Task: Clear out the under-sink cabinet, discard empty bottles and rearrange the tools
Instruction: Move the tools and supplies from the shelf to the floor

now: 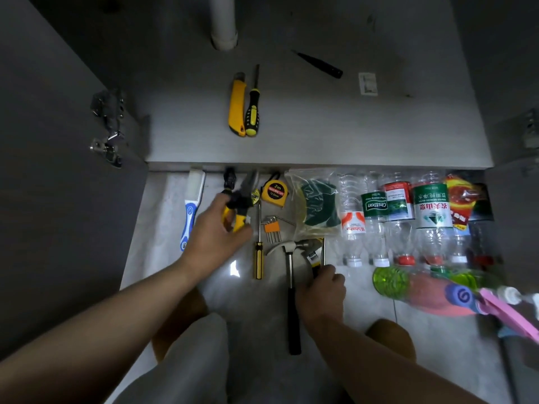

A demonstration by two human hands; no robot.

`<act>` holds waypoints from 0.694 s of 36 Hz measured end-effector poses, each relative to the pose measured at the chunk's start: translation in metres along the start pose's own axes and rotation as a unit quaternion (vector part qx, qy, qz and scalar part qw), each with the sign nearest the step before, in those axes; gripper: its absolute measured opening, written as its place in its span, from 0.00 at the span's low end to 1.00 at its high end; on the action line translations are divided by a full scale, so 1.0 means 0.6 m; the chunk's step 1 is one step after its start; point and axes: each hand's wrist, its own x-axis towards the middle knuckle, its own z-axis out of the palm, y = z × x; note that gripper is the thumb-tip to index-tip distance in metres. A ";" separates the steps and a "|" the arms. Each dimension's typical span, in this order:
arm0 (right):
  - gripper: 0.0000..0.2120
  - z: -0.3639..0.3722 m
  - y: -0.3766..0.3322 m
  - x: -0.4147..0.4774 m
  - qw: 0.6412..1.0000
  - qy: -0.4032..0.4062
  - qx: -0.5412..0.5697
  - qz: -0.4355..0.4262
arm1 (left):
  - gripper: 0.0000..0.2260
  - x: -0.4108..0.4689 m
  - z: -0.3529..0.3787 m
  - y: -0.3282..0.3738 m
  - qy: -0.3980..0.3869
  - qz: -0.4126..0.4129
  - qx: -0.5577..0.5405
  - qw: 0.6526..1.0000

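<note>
Pliers (242, 196) (yellow handles) grasped by left hand (213, 228) fingers, near the cabinet (320, 126) front edge. Right hand (320, 293) fingers clenched round wrench (313, 252), touching hammer (294, 325) on floor. Utility knife (236, 106), screwdriver (252, 109) lie mid-cabinet.

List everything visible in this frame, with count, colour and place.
utility knife: 1, yellow, cabinet floor
cabinet screwdriver: 1, yellow-black, beside knife
black tool: 1, cabinet back
pipe: 1, white, cabinet rear
brush: 1, white-blue, floor left
tape measure: 1, yellow, floor
hex keys: 1 set, orange holder, floor
floor screwdriver: 1, yellow handle, floor
hammer: 1, black handle, floor
bag: 1, clear, green contents
bottles: at least five, clear, row right
green bottle: 1, lying nearer
pliers: 1, yellow handles
wrench: 1, steel
left hand: holds pliers
right hand: grips wrench
</note>
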 end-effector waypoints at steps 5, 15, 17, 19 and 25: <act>0.14 -0.006 -0.035 -0.004 0.999 0.013 -0.011 -0.047 | 0.13 -0.007 0.022 0.002 -0.131 -0.037 -0.015 0.991; 0.11 -0.026 -0.132 -0.019 0.844 -0.286 0.453 -0.026 | 0.21 -0.023 0.039 0.000 -0.167 -0.072 0.008 0.983; 0.13 -0.025 -0.135 -0.012 0.854 -0.264 0.446 -0.034 | 0.23 -0.023 0.036 0.001 -0.197 -0.064 0.012 0.978; 0.13 -0.023 -0.130 -0.005 0.869 -0.238 0.430 -0.044 | 0.20 -0.019 0.026 0.005 -0.249 -0.065 0.006 0.966; 0.06 -0.013 -0.086 0.014 0.900 -0.219 0.373 -0.047 | 0.06 0.037 -0.028 0.038 -0.116 -0.003 0.113 0.987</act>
